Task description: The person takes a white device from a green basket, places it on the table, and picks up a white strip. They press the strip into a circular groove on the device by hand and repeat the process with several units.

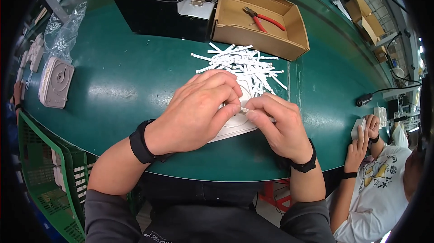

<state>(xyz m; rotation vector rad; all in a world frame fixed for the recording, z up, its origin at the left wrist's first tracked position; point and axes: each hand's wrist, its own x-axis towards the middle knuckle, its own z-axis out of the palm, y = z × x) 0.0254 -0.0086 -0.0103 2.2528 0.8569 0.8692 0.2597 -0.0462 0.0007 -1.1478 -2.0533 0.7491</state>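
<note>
Over the middle of the bench, my left hand [199, 107] and my right hand [282, 123] meet fingertip to fingertip. Both are closed in a pinch around a small whitish connector piece [244, 110], most of it hidden by the fingers. Beneath them lies a white plastic housing [233, 130] with rounded ridges, largely covered by my left hand. Just beyond my fingers, a loose pile of thin white strips [244, 62] spreads over the bench and touches the housing's far side.
A cardboard box [289, 46] at the back holds red-handled cutters [264, 18]. Left of it stands a black machine [151, 15]. Another white housing [57, 82] and a clear plastic bag [65, 35] lie at left, above a green crate [49, 175]. At right, a co-worker's hands [357, 150] hold a white part.
</note>
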